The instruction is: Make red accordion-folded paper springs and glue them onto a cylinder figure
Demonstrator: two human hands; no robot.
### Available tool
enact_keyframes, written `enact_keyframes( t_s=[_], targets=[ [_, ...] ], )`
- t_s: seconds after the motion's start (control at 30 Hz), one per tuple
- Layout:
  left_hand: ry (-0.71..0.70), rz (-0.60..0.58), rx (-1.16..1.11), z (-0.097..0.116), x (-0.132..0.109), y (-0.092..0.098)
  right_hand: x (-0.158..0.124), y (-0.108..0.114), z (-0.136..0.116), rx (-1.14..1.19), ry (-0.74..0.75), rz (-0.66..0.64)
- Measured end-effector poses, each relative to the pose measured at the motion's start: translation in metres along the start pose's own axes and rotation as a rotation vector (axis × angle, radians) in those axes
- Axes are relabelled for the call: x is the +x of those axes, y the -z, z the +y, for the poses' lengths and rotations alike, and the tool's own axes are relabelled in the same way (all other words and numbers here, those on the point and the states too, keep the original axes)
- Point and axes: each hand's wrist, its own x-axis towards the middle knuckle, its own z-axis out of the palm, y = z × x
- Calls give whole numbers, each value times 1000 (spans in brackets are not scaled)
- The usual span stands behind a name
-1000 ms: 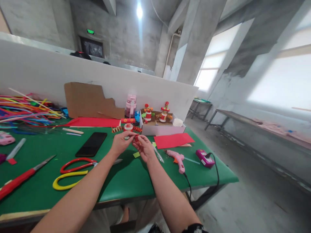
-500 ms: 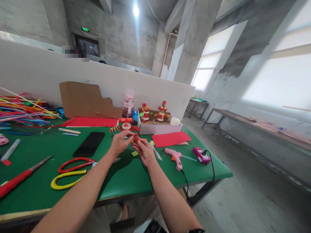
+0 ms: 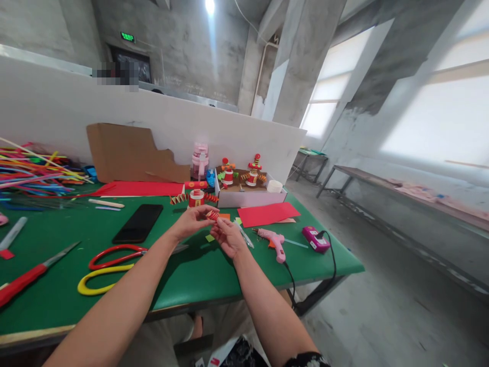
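Between my two hands is a small red folded paper strip [image 3: 212, 215], pleated like a spring. My left hand [image 3: 191, 222] pinches its left side with thumb and fingers. The fingertips of my right hand [image 3: 228, 237] are closed on its right end. Just behind my left hand stands a red-and-white paper figure [image 3: 196, 198] with pleated arms spread to both sides. Small orange and green paper scraps [image 3: 210, 238] lie under and beside the hands. A clear-barrelled pen [image 3: 244, 235] rests to the right of my right hand.
A pink glue gun [image 3: 274, 242] is wired near a purple power box [image 3: 316, 239]. Red paper [image 3: 268, 214] lies before a box [image 3: 250, 199] holding two finished-looking figures. Left are red-and-yellow scissors [image 3: 109, 275], a phone [image 3: 138, 224], a red-handled blade [image 3: 36, 275] and pipe cleaners [image 3: 38, 171].
The pleated strip has turned from upright to lying more sideways between my fingers. My left hand has rolled over it slightly. The camera view has shifted a little.
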Motion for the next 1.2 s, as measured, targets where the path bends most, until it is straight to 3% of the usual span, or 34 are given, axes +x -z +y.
enact_keyframes(
  t_s=[0.2,0.47,0.8,1.2],
  targets=[
    [-29,32,35,2,-1,1,-1,0,0,6,-4,17],
    [-60,-30,49,1,-1,0,0,2,1,-21,-13,35],
    [-5,27,-56,6,-2,-1,-1,-4,-4,63,-78,29],
    [-14,48,-76,3,-1,-2,-1,-4,-1,32,6,42]
  ],
)
